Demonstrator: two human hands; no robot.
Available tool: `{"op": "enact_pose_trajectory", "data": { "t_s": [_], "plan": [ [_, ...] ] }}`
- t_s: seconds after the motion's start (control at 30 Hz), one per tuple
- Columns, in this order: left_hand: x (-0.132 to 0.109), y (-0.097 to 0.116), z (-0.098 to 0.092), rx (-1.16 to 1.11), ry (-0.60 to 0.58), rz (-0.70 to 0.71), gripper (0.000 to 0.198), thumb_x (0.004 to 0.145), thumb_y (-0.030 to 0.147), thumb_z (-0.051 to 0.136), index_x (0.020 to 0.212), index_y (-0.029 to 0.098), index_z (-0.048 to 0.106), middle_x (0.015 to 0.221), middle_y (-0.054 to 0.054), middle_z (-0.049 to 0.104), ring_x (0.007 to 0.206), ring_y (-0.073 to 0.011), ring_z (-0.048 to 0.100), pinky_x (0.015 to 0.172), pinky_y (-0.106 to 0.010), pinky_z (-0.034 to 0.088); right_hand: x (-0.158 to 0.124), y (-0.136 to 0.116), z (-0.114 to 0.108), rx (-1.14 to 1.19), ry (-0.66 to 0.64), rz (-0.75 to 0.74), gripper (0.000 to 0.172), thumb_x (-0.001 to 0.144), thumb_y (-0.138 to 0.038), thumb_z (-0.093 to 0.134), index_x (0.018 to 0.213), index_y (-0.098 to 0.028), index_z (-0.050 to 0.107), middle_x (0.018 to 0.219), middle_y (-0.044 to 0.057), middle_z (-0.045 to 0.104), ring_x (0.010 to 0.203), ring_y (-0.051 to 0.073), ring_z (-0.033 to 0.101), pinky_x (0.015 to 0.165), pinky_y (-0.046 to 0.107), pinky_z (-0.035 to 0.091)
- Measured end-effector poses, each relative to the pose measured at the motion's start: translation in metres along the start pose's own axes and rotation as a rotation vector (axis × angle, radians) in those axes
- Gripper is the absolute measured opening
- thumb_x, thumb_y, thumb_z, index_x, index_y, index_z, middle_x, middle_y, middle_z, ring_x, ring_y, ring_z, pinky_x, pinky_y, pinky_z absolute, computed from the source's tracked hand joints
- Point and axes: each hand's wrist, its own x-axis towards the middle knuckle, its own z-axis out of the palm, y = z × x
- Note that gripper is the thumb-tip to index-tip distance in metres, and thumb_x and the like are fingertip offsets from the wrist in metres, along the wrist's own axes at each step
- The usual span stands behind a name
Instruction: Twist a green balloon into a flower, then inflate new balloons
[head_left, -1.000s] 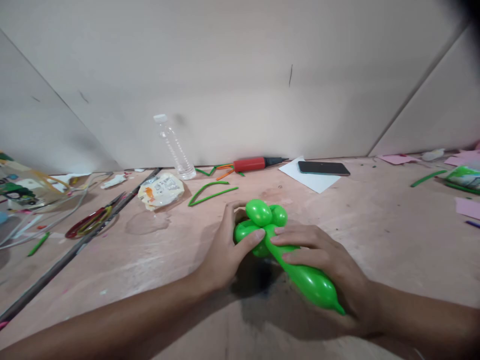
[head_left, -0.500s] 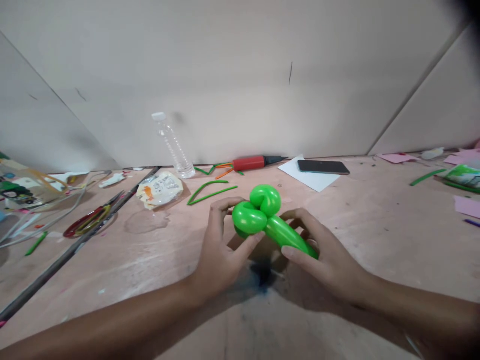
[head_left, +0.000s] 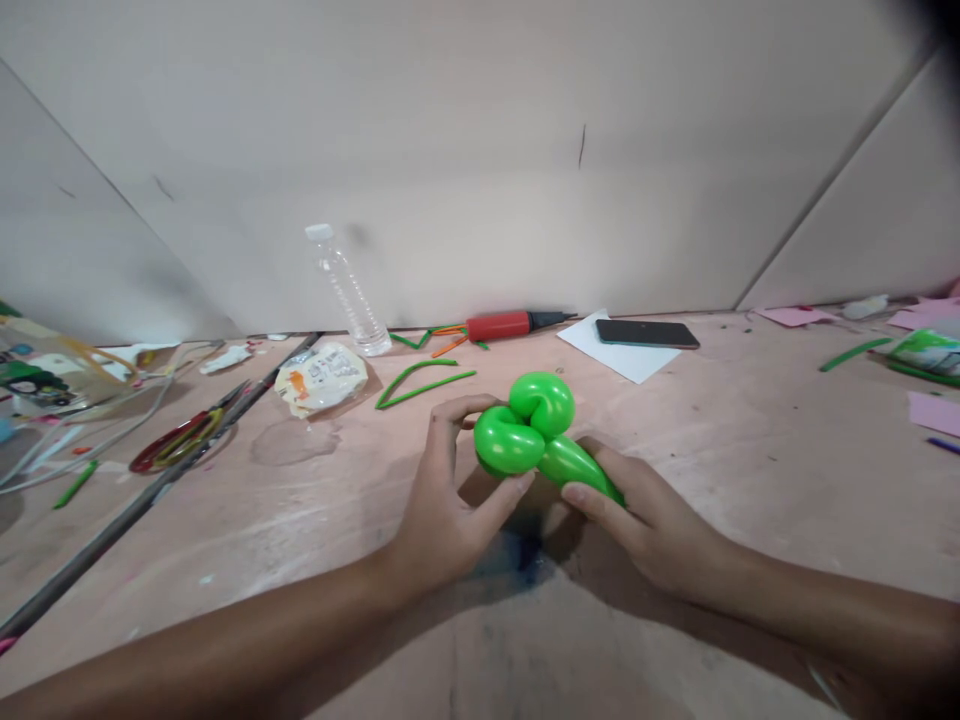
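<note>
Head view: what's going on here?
A person's left grip holds the looped part of a green balloon; the right grip is on its straight part. Beyond them, a red pump lies near the wall, and a phone lies partly on white paper.

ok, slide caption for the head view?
Left hand and right hand hold a twisted green balloon; behind it, a phone on white paper and a red pump.

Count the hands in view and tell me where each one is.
2. The left hand holds the looped end of the green balloon; the right hand grips its straight end. Both are partly hidden behind the balloon; no other hand shows.
</note>
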Motion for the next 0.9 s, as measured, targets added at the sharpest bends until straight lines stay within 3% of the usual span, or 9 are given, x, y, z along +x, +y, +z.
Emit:
{"op": "enact_pose_trajectory", "data": {
  "t_s": [0.13,0.27,0.33,0.4,0.47,0.57,0.73,0.83,0.9],
  "plan": [
    [0.0,0.005,0.002,0.03,0.004,-0.035,0.054,0.085,0.028,0.073,0.132,0.028,0.045,0.134,-0.007,0.054,0.129,-0.0262,0.051,0.112,-0.045,0.039,-0.001,-0.002,-0.004,0.096,0.032,0.022,0.025,0.098,-0.041,0.055,0.114,-0.023,0.059,0.107,0.005,0.068,0.096,0.025,0.062,0.084,0.04,0.049],
    [0.006,-0.001,0.002,0.058,0.013,-0.156,0.049,0.092,0.031,0.063,0.136,0.027,0.042,0.138,-0.009,0.053,0.13,-0.0267,0.051,0.11,-0.046,0.041,0.004,0.0,-0.003,0.267,0.164,0.055,0.037,0.084,-0.021,0.06,0.121,-0.024,0.059,0.119,0.004,0.067,0.111,0.027,0.06,0.09,0.039,0.048],
    [0.016,-0.014,-0.005,0.173,-0.022,-0.129,0.046,0.093,0.032,0.06,0.136,0.025,0.043,0.14,-0.01,0.053,0.131,-0.028,0.05,0.109,-0.048,0.041,0.006,0.002,-0.001,0.328,0.223,0.134,0.023,0.083,-0.021,0.06,0.106,-0.022,0.063,0.102,0.003,0.068,0.097,0.024,0.062,0.08,0.036,0.049],
    [0.031,-0.031,-0.018,0.402,-0.066,0.036,0.043,0.091,0.028,0.059,0.132,0.021,0.049,0.141,-0.012,0.053,0.135,-0.0308,0.046,0.112,-0.051,0.036,0.006,0.002,0.002,0.433,0.247,0.226,0.011,0.091,-0.032,0.057,0.094,-0.021,0.059,0.079,-0.001,0.062,0.072,0.018,0.058,0.064,0.031,0.045],
    [0.047,-0.05,-0.033,0.703,-0.135,0.12,0.035,0.091,0.024,0.055,0.126,0.019,0.055,0.14,-0.014,0.056,0.134,-0.0335,0.046,0.111,-0.054,0.033,0.005,0.002,0.005,0.539,0.247,0.308,0.026,0.097,-0.048,0.053,0.093,-0.022,0.055,0.065,-0.005,0.049,0.054,0.013,0.044,0.051,0.028,0.035],
    [0.063,-0.07,-0.051,1.041,-0.226,0.16,0.024,0.095,0.022,0.046,0.11,0.017,0.064,0.14,-0.017,0.057,0.132,-0.0375,0.048,0.107,-0.056,0.033,0.005,0.004,0.006,0.607,0.299,0.359,0.035,0.095,-0.058,0.054,0.101,-0.023,0.054,0.066,-0.007,0.041,0.051,0.011,0.035,0.046,0.026,0.026],
    [0.067,-0.08,-0.056,1.145,-0.286,0.078,0.025,0.096,0.028,0.044,0.097,0.016,0.066,0.111,-0.016,0.071,0.108,-0.0343,0.062,0.097,-0.051,0.039,0.014,0.015,-0.001,0.672,0.283,0.425,0.026,0.089,-0.046,0.061,0.09,-0.022,0.051,0.069,-0.006,0.044,0.052,0.009,0.035,0.046,0.025,0.025],
    [0.066,-0.08,-0.055,1.14,-0.296,0.055,0.025,0.096,0.029,0.044,0.098,0.017,0.065,0.103,-0.013,0.074,0.099,-0.0314,0.065,0.095,-0.049,0.04,0.023,0.013,-0.016,0.669,0.244,0.474,0.032,0.087,-0.051,0.064,0.09,-0.02,0.055,0.069,-0.005,0.049,0.05,0.009,0.038,0.044,0.025,0.026],
    [0.066,-0.081,-0.055,1.132,-0.298,0.043,0.024,0.096,0.029,0.044,0.099,0.018,0.065,0.104,-0.012,0.074,0.099,-0.0308,0.065,0.094,-0.048,0.04,0.03,0.001,-0.033,0.681,0.247,0.418,0.038,0.087,-0.056,0.063,0.088,-0.018,0.058,0.069,-0.003,0.053,0.051,0.009,0.042,0.044,0.026,0.03]
  ]
}}
